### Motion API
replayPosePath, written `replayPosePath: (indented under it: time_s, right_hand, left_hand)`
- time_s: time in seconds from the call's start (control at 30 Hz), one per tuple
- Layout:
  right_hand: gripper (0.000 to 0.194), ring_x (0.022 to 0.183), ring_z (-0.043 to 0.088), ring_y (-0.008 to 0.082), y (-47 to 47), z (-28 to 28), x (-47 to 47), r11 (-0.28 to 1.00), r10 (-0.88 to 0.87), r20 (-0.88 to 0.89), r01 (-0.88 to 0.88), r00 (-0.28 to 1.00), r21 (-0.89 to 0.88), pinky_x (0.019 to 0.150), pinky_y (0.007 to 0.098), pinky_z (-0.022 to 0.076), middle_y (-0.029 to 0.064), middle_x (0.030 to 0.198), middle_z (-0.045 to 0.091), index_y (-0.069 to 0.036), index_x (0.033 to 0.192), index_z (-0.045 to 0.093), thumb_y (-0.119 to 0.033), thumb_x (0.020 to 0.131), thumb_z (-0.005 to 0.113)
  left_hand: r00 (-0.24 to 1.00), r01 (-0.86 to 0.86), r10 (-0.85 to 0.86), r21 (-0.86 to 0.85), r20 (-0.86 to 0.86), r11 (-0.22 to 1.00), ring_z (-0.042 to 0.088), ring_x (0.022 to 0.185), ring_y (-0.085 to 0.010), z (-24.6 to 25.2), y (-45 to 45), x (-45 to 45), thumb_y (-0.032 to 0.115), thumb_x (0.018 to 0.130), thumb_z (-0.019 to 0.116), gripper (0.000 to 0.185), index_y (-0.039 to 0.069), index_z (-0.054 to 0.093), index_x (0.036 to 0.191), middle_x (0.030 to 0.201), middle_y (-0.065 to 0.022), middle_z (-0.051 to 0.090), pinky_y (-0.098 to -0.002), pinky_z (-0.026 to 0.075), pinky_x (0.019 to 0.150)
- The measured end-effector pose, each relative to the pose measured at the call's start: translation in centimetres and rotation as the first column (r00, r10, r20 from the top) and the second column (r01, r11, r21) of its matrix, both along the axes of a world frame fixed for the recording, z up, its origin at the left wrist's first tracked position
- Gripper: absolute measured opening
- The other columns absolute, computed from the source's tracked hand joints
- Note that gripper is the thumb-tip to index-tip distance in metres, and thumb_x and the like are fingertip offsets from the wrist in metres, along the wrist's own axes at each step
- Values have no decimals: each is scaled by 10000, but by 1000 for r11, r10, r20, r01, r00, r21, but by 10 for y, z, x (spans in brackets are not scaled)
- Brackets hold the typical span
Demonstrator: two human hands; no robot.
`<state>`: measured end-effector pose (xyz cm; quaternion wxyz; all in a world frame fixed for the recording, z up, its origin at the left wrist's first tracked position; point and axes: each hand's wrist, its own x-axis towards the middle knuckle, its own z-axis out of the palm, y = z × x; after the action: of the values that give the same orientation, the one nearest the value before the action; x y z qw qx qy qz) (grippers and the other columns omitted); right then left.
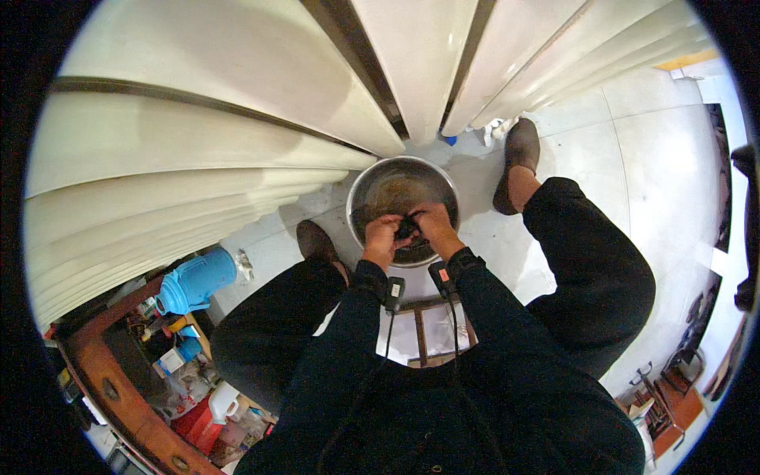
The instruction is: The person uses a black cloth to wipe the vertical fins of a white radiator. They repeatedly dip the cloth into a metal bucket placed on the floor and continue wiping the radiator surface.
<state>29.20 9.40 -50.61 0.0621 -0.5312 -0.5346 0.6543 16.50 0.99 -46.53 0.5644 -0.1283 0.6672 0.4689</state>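
A round stainless-steel basin (pixel 404 158) stands on the floor between my feet. Its inside looks brownish and dark, and I cannot tell whether that is murky water or the bottom. Over its near half, my left hand (pixel 382 238) and my right hand (pixel 436 225) meet around a small dark, wet-looking object (pixel 407 227). Both sets of fingers pinch it, one from each side. Its exact kind is hidden by the fingers and too small to tell. Each wrist wears a black band with a small cabled sensor box.
Tall cream ribbed panels (pixel 267 130) rise right behind the basin. At left a blue thermos jug (pixel 199 280) lies near a wooden cabinet (pixel 124 392) holding bottles and bags. My brown shoes (pixel 522 145) flank the basin. A folding metal-framed chair (pixel 668 395) stands far right.
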Motion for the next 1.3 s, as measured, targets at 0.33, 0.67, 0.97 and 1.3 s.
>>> replayPosePath:
  time_s: [0.33, 0.67, 0.97, 1.3]
  right_hand:
    - [537, 1235, 715, 426, -16, 22, -11, 987, -159, -167, 151, 973, -64, 1127, 506, 517, 273, 1353, 757, 39, 1349, 745, -428, 1113, 622]
    - [244, 915, 766, 380, -6, -58, 14, 957, 147, -101, -115, 984, 265, 824, 504, 609, 169, 1042, 808, -26, 1105, 813, -213, 950, 790]
    - [194, 882, 752, 269, -15, 19, -8, 844, -210, -281, 28, 936, -535, 747, 425, 652, 126, 904, 743, 3, 1008, 789, -182, 964, 751]
    - [400, 972, 775, 361, 3, 26, -17, 997, 3, -6, -3, 1000, 77, 918, 514, 610, 193, 1057, 818, 37, 1205, 761, -337, 1074, 711]
  left_hand:
    - [995, -71, 81, 164, -58, 984, 772, 911, -244, -4, 10, 13, 211, 1125, 602, 280, 56, 741, 1312, 1140, -100, 747, -408, 690, 695]
    - [993, -18, 31, -109, 116, 994, 675, 1046, -289, -7, -9, 7, 440, 1153, 603, 502, 11, 646, 1411, 1221, -135, 638, -489, 665, 839]
    - [999, -42, 44, -80, 24, 996, 710, 1039, -235, -4, -7, 0, 550, 1149, 583, 478, 125, 693, 1338, 1165, -50, 740, -447, 621, 859]
    - [991, -58, 72, 120, -117, 991, 703, 985, -219, 3, 3, 17, 169, 1034, 751, 204, -8, 787, 1129, 1092, -100, 753, -432, 600, 838]
